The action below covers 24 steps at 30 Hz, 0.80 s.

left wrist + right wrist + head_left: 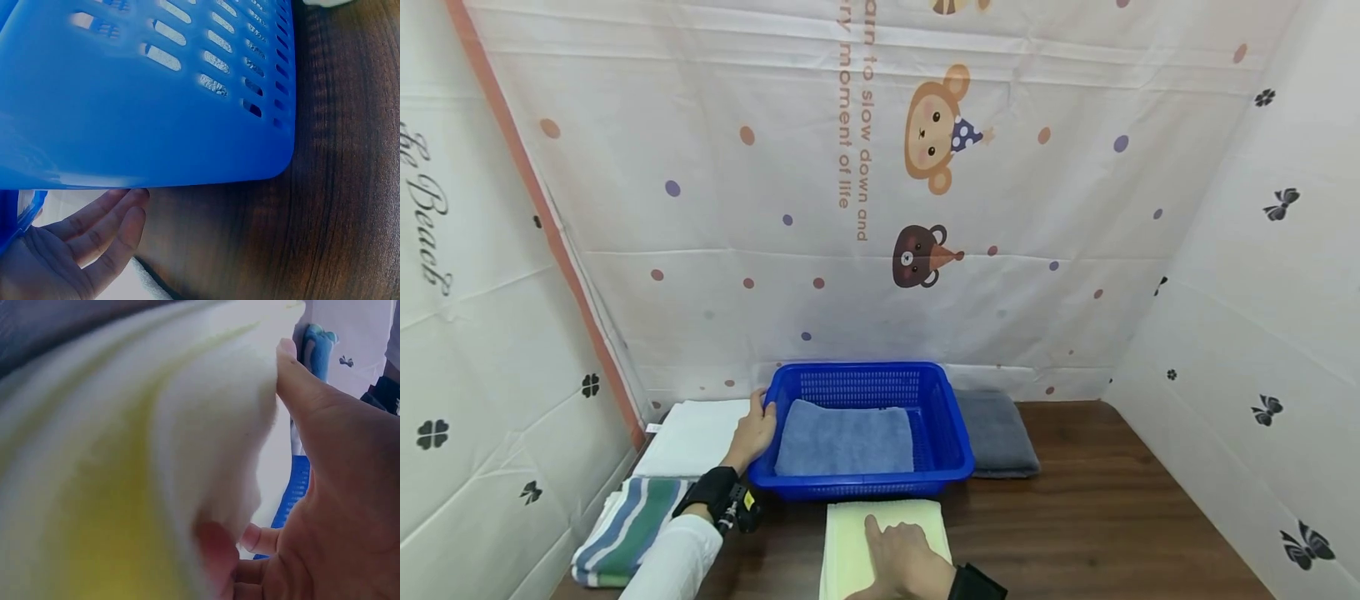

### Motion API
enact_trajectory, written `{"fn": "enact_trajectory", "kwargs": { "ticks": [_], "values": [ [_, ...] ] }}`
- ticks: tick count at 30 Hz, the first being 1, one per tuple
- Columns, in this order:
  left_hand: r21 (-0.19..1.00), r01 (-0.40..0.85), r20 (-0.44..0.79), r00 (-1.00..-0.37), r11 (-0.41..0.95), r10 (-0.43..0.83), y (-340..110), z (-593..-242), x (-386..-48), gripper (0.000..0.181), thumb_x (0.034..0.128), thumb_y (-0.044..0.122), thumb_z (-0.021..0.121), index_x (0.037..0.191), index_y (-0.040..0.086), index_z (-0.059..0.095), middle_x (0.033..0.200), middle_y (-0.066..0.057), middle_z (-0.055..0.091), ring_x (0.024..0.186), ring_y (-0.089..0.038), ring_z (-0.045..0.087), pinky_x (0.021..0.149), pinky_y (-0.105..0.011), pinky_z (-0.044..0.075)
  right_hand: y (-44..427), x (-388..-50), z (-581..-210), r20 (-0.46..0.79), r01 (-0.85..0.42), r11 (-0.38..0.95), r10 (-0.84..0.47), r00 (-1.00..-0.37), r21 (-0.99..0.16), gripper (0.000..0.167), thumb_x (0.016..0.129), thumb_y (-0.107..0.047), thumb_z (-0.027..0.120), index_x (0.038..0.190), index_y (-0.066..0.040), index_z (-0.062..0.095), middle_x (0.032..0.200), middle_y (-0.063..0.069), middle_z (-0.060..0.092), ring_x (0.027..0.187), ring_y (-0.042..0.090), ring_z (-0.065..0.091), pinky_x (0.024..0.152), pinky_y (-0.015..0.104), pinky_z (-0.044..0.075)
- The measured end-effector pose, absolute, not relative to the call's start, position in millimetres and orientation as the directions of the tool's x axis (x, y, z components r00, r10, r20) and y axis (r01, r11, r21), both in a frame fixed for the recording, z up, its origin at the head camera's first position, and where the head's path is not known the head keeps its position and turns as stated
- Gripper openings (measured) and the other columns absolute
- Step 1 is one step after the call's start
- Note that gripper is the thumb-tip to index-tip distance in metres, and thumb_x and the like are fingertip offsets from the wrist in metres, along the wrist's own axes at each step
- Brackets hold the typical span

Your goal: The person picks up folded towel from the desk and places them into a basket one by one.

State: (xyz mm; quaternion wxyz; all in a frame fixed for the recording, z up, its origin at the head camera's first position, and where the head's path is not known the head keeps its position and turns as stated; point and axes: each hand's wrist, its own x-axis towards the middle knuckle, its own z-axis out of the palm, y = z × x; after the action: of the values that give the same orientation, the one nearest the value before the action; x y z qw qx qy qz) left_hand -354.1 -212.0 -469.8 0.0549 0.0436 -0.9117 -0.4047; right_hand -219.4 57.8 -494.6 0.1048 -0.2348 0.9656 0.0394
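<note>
Three printed hangings (715, 208), wooden tabletop (1097, 500), basket (865, 485)

The basket (868, 481) is blue, its cloth (846, 440) grey-blue. On the brown tabletop (1097, 517), the front-edge towel (848, 546) is pale yellow, the left-edge towel (628, 529) striped green, blue, white.

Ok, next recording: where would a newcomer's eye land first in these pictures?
Most likely on the bright blue basket, central in the head view, with a blue-grey cloth inside and the left hand gripping its left side. Next, the pale yellow cloth just in front of it, held by the right hand. Behind, sideways monkey and bear prints stand out on the pale backdrop.
</note>
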Motion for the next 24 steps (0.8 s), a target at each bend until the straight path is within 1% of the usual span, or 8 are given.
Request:
{"fn": "enact_trajectory", "kwargs": {
  "ticks": [4, 9, 14, 17, 19, 20, 22, 24],
  "values": [
    [0.744, -0.032, 0.067, -0.99, 0.667, -0.123, -210.4, -469.5, -354.9, 0.054, 0.1103, 0.025, 0.023, 0.158, 0.0, 0.018, 0.137, -0.044, 0.051, 0.115, -0.058, 0.06, 0.093, -0.066, 0.05, 56.1, -219.3, -494.7, -0.235, -0.435, 0.9, -0.431, -0.871, -0.039, 0.088, 0.075, -0.081, 0.068, 0.128, -0.013, 0.052, 0.075, 0.007, 0.064, 0.067, 0.023, 0.063, 0.063, 0.034, 0.051],
    [0.738, -0.032, 0.073, -0.989, 0.674, -0.126, -210.1, -469.2, -357.6, 0.054, 0.1103, 0.026, 0.024, 0.158, 0.0, 0.019, 0.136, -0.044, 0.051, 0.114, -0.057, 0.061, 0.092, -0.065, 0.051, 72.4, -219.1, -489.5, -0.183, -0.441, 0.864, -0.487, -0.854, -0.241, 0.06, 0.086, -0.065, 0.07, 0.119, -0.016, 0.057, 0.079, 0.005, 0.066, 0.066, 0.018, 0.063, 0.062, 0.034, 0.051],
    [0.743, -0.04, 0.053, -0.992, 0.669, -0.119, -213.3, -467.0, -358.7, 0.055, 0.111, 0.029, 0.023, 0.159, 0.001, 0.02, 0.145, -0.041, 0.046, 0.124, -0.058, 0.056, 0.098, -0.066, 0.048, 105.7, -218.5, -484.9, -0.036, -0.489, 0.781, -0.543, -0.839, -0.389, 0.026, 0.094, -0.047, 0.07, 0.1, -0.023, 0.064, 0.076, -0.011, 0.063, 0.062, 0.0, 0.054, 0.054, 0.024, 0.043],
    [0.766, -0.071, 0.017, -0.991, 0.638, -0.131, -221.1, -458.4, -353.3, 0.057, 0.1112, 0.032, 0.022, 0.158, 0.0, 0.024, 0.15, -0.038, 0.041, 0.131, -0.056, 0.05, 0.102, -0.063, 0.047, 129.9, -217.8, -488.2, 0.073, -0.472, 0.757, -0.496, -0.865, -0.451, 0.019, 0.094, -0.038, 0.073, 0.088, -0.024, 0.062, 0.072, -0.016, 0.056, 0.059, -0.005, 0.045, 0.051, 0.021, 0.038],
    [0.792, -0.095, 0.002, -0.987, 0.604, -0.158, -231.0, -451.4, -342.5, 0.055, 0.1099, 0.03, 0.026, 0.151, -0.005, 0.035, 0.143, -0.037, 0.051, 0.123, -0.052, 0.058, 0.096, -0.055, 0.054, 145.6, -217.1, -492.3, 0.105, -0.439, 0.755, -0.448, -0.888, -0.488, 0.021, 0.094, -0.034, 0.073, 0.085, -0.023, 0.059, 0.072, -0.016, 0.054, 0.058, -0.004, 0.042, 0.05, 0.021, 0.037],
    [0.801, -0.104, -0.004, -0.986, 0.589, -0.168, -237.8, -448.7, -334.8, 0.053, 0.1086, 0.027, 0.028, 0.146, -0.008, 0.042, 0.134, -0.036, 0.057, 0.113, -0.049, 0.064, 0.088, -0.05, 0.058, 153.0, -216.7, -494.4, 0.1, -0.415, 0.753, -0.427, -0.899, -0.511, 0.021, 0.094, -0.033, 0.074, 0.085, -0.021, 0.059, 0.073, -0.014, 0.054, 0.059, -0.003, 0.042, 0.051, 0.022, 0.037],
    [0.808, -0.12, -0.009, -0.981, 0.577, -0.192, -251.3, -445.1, -315.5, 0.046, 0.1034, 0.019, 0.034, 0.13, -0.013, 0.055, 0.107, -0.031, 0.07, 0.084, -0.038, 0.073, 0.067, -0.04, 0.061, 166.8, -215.7, -498.2, 0.05, -0.357, 0.739, -0.403, -0.914, -0.571, 0.019, 0.095, -0.032, 0.072, 0.091, -0.017, 0.061, 0.076, -0.009, 0.059, 0.061, 0.0, 0.047, 0.052, 0.024, 0.041],
    [0.796, -0.13, -0.027, -0.983, 0.591, -0.18, -262.9, -446.2, -292.9, 0.039, 0.0985, 0.012, 0.037, 0.112, -0.013, 0.064, 0.081, -0.02, 0.072, 0.06, -0.027, 0.069, 0.053, -0.033, 0.056, 177.4, -215.1, -502.4, -0.038, -0.292, 0.721, -0.403, -0.914, -0.628, 0.02, 0.096, -0.03, 0.07, 0.095, -0.011, 0.063, 0.079, -0.004, 0.064, 0.063, 0.004, 0.053, 0.055, 0.026, 0.044]
  ]
}}
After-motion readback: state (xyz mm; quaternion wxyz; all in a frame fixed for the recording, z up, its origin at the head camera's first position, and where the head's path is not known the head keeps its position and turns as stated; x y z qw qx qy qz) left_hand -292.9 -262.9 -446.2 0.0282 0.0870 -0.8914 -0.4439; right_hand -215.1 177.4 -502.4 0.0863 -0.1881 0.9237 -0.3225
